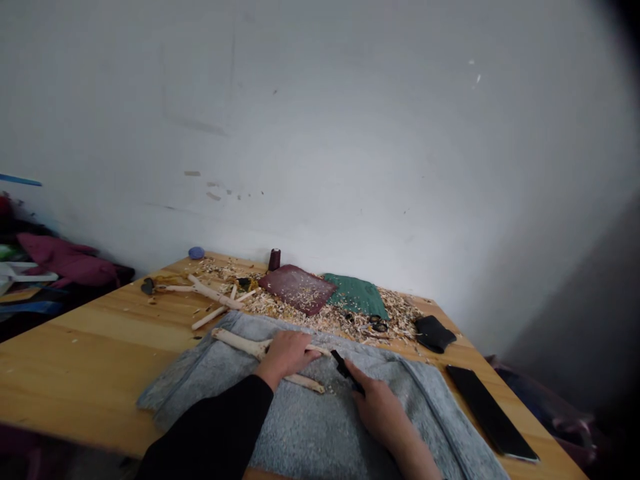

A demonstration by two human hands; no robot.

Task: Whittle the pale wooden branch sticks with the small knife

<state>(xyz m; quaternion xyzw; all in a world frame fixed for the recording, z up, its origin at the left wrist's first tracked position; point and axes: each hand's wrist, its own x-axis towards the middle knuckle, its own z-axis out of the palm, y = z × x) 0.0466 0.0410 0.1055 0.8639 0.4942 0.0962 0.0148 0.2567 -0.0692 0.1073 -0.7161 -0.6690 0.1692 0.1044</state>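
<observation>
Before me, a pale forked stick lies on grey cloth, probably for cushioning; the left hand clasps it near the fork, apparently steadying it; a black tool sits at one prong's tip, gripped by the right hand, seemingly for control.

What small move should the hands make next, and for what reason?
Probably the right hand should draw the black tool lightly along the thin branch tip: the left hand holds the forked stick over the grey cloth, and the tool's end is close to that tip.
</observation>
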